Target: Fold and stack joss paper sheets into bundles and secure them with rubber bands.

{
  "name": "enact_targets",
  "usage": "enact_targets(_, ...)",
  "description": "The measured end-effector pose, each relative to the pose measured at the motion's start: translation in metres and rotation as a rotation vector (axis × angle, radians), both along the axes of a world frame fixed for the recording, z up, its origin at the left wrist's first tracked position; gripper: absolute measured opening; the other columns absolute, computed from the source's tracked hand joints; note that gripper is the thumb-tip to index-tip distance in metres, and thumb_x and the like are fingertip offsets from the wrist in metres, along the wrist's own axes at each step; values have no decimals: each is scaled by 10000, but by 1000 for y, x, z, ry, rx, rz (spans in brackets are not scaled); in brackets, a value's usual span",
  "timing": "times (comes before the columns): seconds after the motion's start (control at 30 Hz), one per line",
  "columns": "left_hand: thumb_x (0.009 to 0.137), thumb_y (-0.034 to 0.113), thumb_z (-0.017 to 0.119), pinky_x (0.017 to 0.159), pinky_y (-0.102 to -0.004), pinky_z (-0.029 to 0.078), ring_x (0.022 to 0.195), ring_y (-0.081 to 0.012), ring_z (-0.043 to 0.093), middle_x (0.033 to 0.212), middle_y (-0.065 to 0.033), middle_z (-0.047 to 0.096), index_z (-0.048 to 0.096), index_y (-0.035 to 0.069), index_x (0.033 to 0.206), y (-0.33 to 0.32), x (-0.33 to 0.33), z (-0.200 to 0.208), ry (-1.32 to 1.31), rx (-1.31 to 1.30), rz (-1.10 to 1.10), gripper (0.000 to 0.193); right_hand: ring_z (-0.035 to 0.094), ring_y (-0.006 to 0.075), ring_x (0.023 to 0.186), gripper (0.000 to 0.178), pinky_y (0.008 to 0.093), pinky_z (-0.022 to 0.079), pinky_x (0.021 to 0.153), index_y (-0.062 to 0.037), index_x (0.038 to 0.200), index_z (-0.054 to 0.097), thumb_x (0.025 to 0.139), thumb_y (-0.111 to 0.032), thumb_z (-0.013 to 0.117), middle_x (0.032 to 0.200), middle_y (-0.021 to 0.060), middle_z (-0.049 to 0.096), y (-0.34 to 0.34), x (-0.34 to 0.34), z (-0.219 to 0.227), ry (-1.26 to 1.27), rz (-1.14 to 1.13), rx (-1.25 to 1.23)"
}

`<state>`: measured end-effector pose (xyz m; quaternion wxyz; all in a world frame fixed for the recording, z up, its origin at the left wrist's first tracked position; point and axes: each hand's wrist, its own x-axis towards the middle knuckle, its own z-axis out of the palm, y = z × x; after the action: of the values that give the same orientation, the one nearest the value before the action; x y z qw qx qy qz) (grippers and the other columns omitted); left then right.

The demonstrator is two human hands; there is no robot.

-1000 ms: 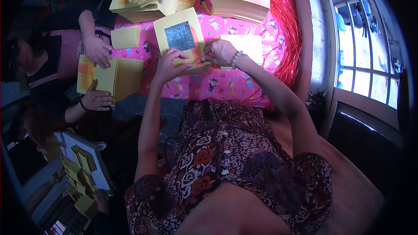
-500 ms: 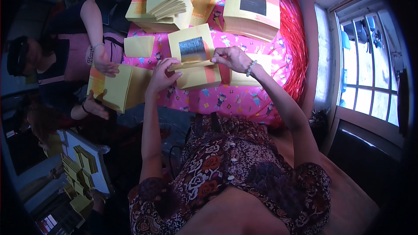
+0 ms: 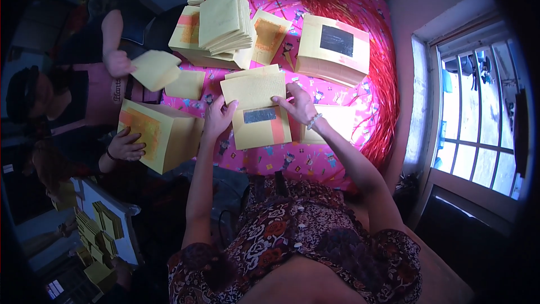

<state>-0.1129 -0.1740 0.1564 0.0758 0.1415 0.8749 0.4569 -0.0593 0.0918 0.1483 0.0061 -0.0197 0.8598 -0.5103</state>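
Observation:
Between my hands a yellow paper sheet is raised, its plain face showing and another sheet's edge behind it. My left hand pinches its lower left corner, thumb in front. At the right edge my right hand grips it with thumb and fingers. Just below lies a yellow sheet with a dark foil patch and a red stripe, partly covered by the raised one; whether it tops a stack I cannot tell. Beside it, under my right forearm, is a pale, brightly lit pile of paper.
Tall paper stacks and a fanned pile stand farther back on the pink patterned cloth. Red strands line the right edge. At left, a co-worker's hands hold a sheet and touch a thick paper block.
The raised sheet, earlier showing its foil patch, now shows a plain face, and a foil patch shows below it. The co-worker's one hand has left the block and lifted a sheet.

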Motion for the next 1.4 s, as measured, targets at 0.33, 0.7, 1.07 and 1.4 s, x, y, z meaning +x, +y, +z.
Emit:
enact_targets(0.33, 874, 122, 627, 532, -246, 386, 589, -59, 475, 691, -12, 567, 530, 20, 956, 10, -5, -16, -42, -19, 169, 163, 553, 196, 581, 408, 334, 455, 556, -12, 734, 571, 793, -386, 724, 639, 98, 582, -20, -15, -11, -141, -317, -93)
enact_targets(0.7, 874, 130, 621, 578, -287, 448, 620, -120, 537, 747, -63, 584, 474, 33, 1094, 12, -4, -21, -64, 34, 202, 282, 552, 171, 552, 399, 320, 461, 550, -19, 736, 587, 756, -380, 757, 621, 81, 591, -21, -21, -14, -283, -365, -103)
enact_targets(1.07, 857, 40, 601, 603, -303, 431, 625, -160, 503, 698, -80, 503, 368, 17, 1192, 23, -2, -24, -9, 72, 236, 409, 564, 234, 602, 385, 352, 464, 558, -7, 805, 536, 760, -314, 763, 668, 99, 566, -26, -20, -16, -151, -353, 127)
enact_targets(1.4, 874, 155, 606, 708, -438, 446, 818, -341, 549, 845, -130, 521, 500, 78, 965, 30, 9, -20, 407, -314, 192, 159, 567, 248, 718, 208, 377, 447, 650, -88, 843, 514, 843, -272, 613, 748, 72, 559, -25, -17, -25, 390, -124, 602)
